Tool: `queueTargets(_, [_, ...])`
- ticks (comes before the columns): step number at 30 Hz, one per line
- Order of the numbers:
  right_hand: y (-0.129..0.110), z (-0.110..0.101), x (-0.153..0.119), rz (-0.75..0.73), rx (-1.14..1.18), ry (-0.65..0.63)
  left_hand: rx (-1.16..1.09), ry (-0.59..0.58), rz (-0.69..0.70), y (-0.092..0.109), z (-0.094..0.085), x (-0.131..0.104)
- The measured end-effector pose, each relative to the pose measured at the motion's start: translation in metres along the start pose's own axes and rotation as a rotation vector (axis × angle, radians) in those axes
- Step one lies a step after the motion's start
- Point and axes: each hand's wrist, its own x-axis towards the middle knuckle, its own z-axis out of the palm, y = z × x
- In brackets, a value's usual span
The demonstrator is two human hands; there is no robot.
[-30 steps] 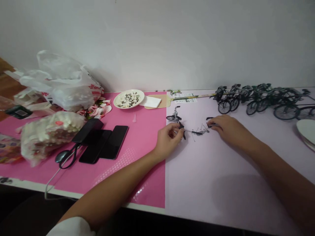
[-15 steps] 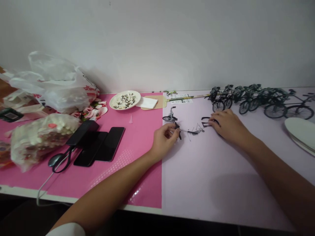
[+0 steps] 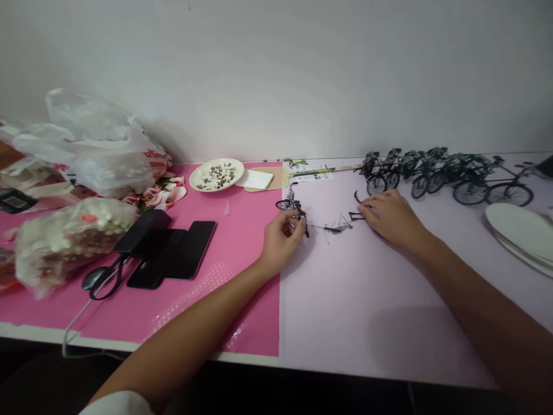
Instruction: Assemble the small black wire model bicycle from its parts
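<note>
My left hand (image 3: 283, 233) is closed on a small black bicycle part (image 3: 302, 218) near the seam of the pink and pale table coverings. Just behind it stands a miniature wheel with silver handlebars (image 3: 291, 199). Small metal pins and a dark rod (image 3: 334, 229) lie between my hands. My right hand (image 3: 386, 214) rests with bent fingers over black pieces, one a small frame (image 3: 356, 216), one curved (image 3: 356, 196). Whether its fingertips grip any of them is hidden.
Several assembled miniature bicycles (image 3: 436, 170) stand at the back right, beside stacked white plates (image 3: 521, 230). A plate of small parts (image 3: 216, 175) is at the back. Phones (image 3: 191, 251), a cable and plastic bags (image 3: 93, 147) occupy the left.
My right hand has shifted slightly over the black pieces, and the curved piece now points up beside its fingertips. The whole view has moved a little. My left hand keeps its hold.
</note>
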Motion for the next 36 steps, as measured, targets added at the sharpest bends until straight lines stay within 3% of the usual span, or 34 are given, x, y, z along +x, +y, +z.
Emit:
queueTargets(8, [-0.043,-0.015,-0.005,-0.024,0.387,0.326,0.028,0.042,0.027,-0.003,-0.001,0.004])
queueTargets(12, [-0.066,-0.015,-0.01,-0.111,0.479,0.317,0.04,0.047,0.028,-0.003,-0.001,0.004])
queueTargets(16, [-0.079,-0.015,-0.014,-0.017,0.517,0.306,0.059,0.045,0.047,-0.001,-0.002,0.003])
queueTargets(19, [-0.084,-0.016,-0.016,0.059,0.526,0.332,0.048,0.031,0.033,0.001,-0.002,0.002])
queueTargets(28, [-0.081,-0.017,-0.016,0.079,0.632,0.32,0.01,0.025,-0.003,-0.001,-0.002,0.003])
queueTargets(36, [-0.079,-0.013,-0.014,0.091,0.727,0.442,0.021,0.019,0.003,-0.002,-0.003,0.003])
